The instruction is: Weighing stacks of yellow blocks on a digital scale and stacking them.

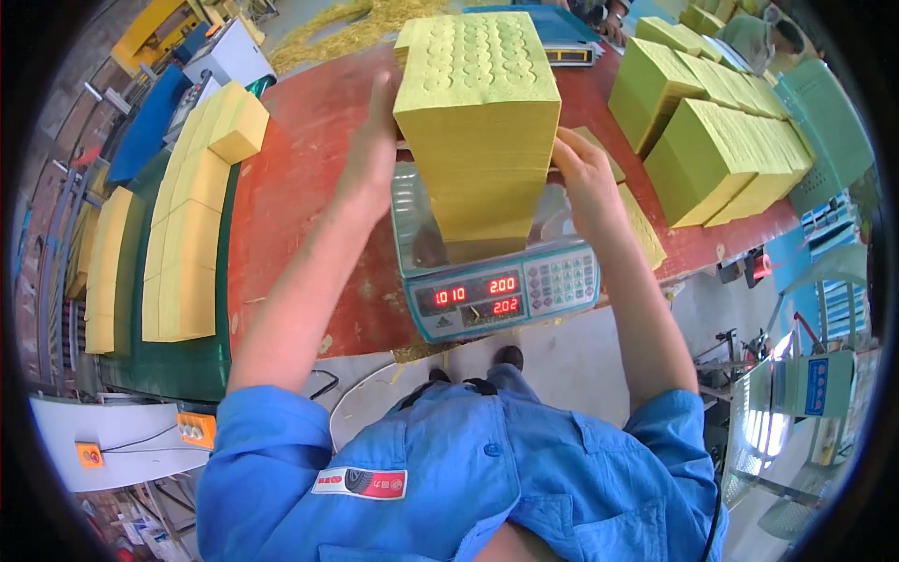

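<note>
Red table (290, 206) — hands (373, 145) (588, 173) beside yellow stack (482, 159)

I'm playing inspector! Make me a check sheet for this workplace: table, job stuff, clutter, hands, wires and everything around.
Surface: red table, with scuffs and pale marks.
Job's things: tall yellow stack on a scale, display lit.
Clutter: yellow scraps heaped beyond the table.
Grips: left grip at the stack's left side, right grip at its right.
Cables: thin black cable at lower left, by orange boxes.
Surroundings: yellow blocks in rows on both sides.
</note>
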Tool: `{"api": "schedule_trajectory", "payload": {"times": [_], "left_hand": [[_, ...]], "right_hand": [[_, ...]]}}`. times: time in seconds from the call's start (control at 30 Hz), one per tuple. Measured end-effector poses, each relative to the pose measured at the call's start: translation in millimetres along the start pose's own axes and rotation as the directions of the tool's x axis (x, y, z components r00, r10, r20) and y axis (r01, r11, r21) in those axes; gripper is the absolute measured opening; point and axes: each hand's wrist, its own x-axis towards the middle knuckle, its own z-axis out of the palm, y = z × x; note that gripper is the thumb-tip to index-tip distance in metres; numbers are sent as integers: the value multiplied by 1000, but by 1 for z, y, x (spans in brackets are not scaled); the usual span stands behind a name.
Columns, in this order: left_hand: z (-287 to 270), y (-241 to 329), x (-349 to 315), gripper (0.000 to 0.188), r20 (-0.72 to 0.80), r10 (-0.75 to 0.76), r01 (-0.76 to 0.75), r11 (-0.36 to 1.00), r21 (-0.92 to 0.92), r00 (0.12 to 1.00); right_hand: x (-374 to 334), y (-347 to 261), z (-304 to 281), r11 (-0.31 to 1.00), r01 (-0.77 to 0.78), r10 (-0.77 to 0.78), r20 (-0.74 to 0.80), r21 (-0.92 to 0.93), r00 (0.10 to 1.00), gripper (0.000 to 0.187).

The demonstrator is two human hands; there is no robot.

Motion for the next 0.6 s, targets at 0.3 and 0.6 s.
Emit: {"api": "schedule_trajectory", "payload": {"times": [0.3, 0.6], "left_hand": [[45, -76, -35, 57, -54, 129, -139, 876, -462, 990], [53, -75, -33, 41, -161, 166, -219, 883, -415, 973]], "right_hand": [[-14, 18, 35, 981, 70, -43, -151, 179, 988, 57], [-7, 36, 25, 971, 7, 27, -140, 240, 990, 59]]}}
